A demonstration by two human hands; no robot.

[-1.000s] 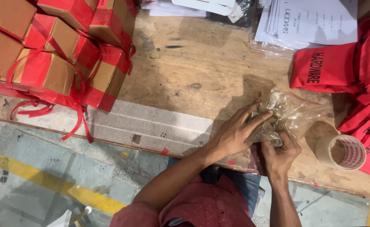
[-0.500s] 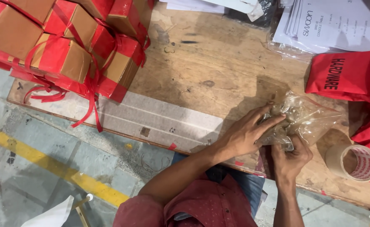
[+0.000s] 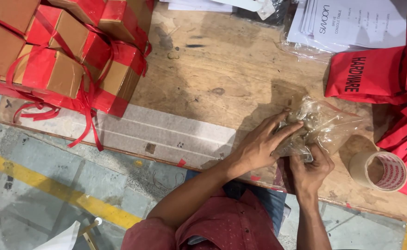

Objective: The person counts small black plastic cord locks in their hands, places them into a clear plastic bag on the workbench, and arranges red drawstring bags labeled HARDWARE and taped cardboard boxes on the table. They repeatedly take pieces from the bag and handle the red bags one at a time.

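Note:
A crumpled clear plastic bag with small parts inside lies on the wooden table near its front edge. My left hand rests on the bag's left side, fingers stretched over it and pressing it. My right hand grips the bag's lower edge from beneath, fingers curled into the plastic. Both hands hold the same bag.
A roll of tape stands just right of the bag. Red cloth pouches pile at the right edge. Brown boxes bound with red tape are stacked at the left. Printed papers in plastic lie at the back.
Both hands stay on the plastic bag, kneading it slightly. The camera view has shifted, so the table and boxes sit a little further right and lower in the picture.

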